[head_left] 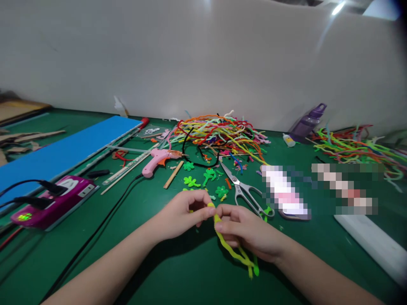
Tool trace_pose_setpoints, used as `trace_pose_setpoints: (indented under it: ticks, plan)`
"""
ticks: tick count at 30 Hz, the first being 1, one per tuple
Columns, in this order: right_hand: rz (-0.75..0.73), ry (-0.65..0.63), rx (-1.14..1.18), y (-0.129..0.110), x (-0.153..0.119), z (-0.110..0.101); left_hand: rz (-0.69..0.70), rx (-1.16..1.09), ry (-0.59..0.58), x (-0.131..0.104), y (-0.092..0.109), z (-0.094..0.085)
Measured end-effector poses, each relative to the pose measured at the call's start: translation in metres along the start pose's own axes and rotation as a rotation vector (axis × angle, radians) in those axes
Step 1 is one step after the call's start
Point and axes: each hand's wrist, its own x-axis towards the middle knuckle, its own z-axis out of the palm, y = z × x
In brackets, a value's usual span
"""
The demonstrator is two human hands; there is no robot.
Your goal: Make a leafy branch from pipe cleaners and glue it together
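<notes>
Above green tabletop (187, 281), left hand (181, 214) and right hand (248, 228) pinch a yellow pipe cleaner (233, 253).

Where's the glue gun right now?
Head view: the pink glue gun lies on the green table, left of centre, beyond the left hand, its nozzle just past the flat wooden stick.

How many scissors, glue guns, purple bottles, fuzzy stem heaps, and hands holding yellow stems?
Scissors: 1
Glue gun: 1
Purple bottle: 1
Middle heap and right heap: 2
Left hand and right hand on yellow stems: 2
Total: 7
</notes>
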Motion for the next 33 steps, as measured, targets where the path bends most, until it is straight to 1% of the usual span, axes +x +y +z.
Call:
trace_pose_setpoints:
  ticks: [3,5,7,9,14,18,21,24,30,33]
  plan:
    - [0.011,0.068,0.001,-0.0007,0.0006,0.0010,0.022,0.118,0.065,0.0001,0.0000,0.0011]
    - [0.019,0.115,-0.078,-0.0022,0.0002,0.0027,0.036,0.175,0.069,0.0001,-0.0005,0.0014]
    - [0.028,0.128,-0.152,-0.0036,-0.0007,0.0050,0.044,0.205,0.064,0.0000,-0.0011,0.0014]
    - [0.026,0.124,-0.197,-0.0043,-0.0019,0.0072,0.031,0.184,0.051,-0.0002,-0.0017,0.0008]
    - [-0.016,0.121,-0.186,-0.0032,-0.0037,0.0086,-0.031,0.023,-0.049,-0.0009,-0.0020,-0.0008]
    - [-0.040,0.132,-0.155,-0.0015,-0.0026,0.0063,-0.027,-0.040,-0.013,0.0002,-0.0030,-0.0015]
    - [-0.046,0.128,-0.085,0.0001,-0.0020,0.0048,-0.006,-0.093,0.006,0.0019,-0.0048,-0.0032]
    - [-0.051,0.118,-0.033,0.0016,-0.0025,0.0044,0.010,-0.090,0.024,0.0029,-0.0058,-0.0053]
    - [-0.044,0.119,-0.053,0.0020,-0.0029,0.0053,-0.010,-0.116,-0.047,0.0016,-0.0048,-0.0043]
    - [-0.041,0.144,-0.091,0.0010,-0.0019,0.0050,-0.016,-0.083,-0.014,0.0018,-0.0050,-0.0043]
